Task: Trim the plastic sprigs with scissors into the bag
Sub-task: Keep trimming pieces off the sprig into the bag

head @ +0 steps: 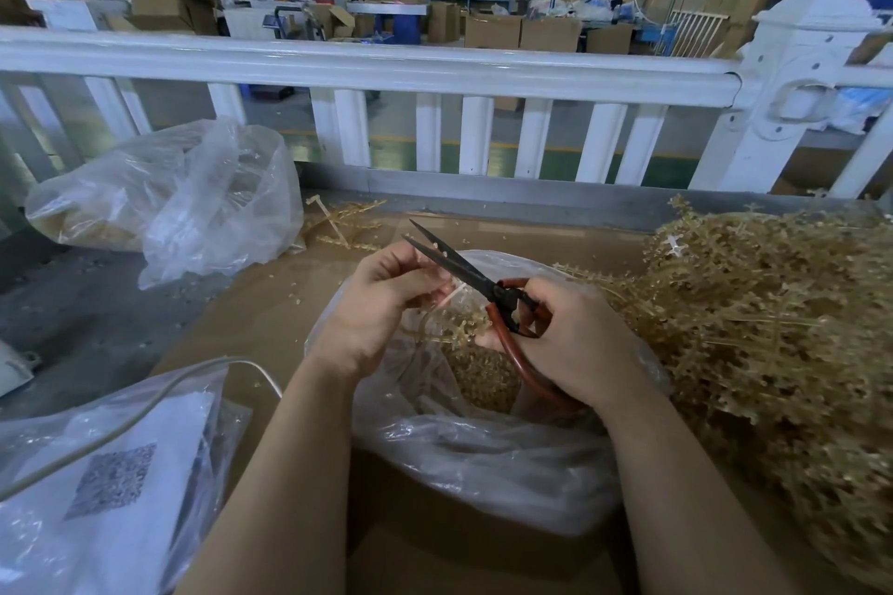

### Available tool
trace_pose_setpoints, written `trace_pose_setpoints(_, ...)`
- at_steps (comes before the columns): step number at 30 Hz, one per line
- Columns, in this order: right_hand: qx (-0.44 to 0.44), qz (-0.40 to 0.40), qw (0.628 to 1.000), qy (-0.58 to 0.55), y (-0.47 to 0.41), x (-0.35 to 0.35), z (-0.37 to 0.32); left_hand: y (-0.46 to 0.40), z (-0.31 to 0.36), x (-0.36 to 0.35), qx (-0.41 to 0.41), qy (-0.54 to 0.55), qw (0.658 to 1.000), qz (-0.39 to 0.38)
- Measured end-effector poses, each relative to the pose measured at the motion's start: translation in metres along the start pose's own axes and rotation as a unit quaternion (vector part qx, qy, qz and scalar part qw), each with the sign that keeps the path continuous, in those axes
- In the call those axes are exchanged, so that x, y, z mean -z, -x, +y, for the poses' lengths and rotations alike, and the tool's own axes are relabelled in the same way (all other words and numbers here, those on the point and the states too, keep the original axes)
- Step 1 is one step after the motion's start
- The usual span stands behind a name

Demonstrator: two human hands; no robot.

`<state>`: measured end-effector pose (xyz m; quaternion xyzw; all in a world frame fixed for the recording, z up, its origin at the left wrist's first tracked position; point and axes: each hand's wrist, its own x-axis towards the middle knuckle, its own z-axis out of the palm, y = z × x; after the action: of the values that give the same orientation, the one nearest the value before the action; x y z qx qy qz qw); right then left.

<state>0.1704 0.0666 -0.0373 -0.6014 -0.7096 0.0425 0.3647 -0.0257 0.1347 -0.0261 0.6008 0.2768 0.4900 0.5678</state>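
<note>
Head view: a plastic sprig (pixel 452 321), tan with a pale stem, is held over the open mouth of a clear bag (pixel 488 444) that sits on brown cardboard (pixel 270 304) near the middle of the surface. Left hand (pixel 372 304) pinches the sprig's pale stem, fingers curled around it. Right hand (pixel 570 338) grips the scissors (pixel 476 280) by their reddish-brown handle loops; the 2 dark blades stand apart, tips pointing toward the far-left of the surface, crossing just above the left fingers, with the pale stem at their base. Small tan bits cling to one blade. Inside the bag, a heap of tan trimmed pieces (pixel 481 377) lies beneath the hands. Along the right edge of the surface, a large pile of untrimmed sprigs (pixel 773 329) reaches up to the bag's side. Beyond the hands, toward the far edge, a few loose sprigs (pixel 343 220) lie on the cardboard. At the far-left corner, a second clear bag (pixel 193 203), crumpled, holds tan material. At the near-left corner, a third clear bag (pixel 106 488) holds white sheets with a printed code square; a white cable (pixel 145 406) runs across it. A white railing (pixel 386 63) borders the far edge.
</note>
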Motion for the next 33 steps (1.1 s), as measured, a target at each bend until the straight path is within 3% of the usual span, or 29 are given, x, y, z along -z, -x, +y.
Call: trace_pose_setpoints(33,0.004,0.033,0.999,0.017,-0.0022,-0.0036,0.0012,0.0025,0.0033,-0.0063,-0.009,-0.046,0.999,-0.021)
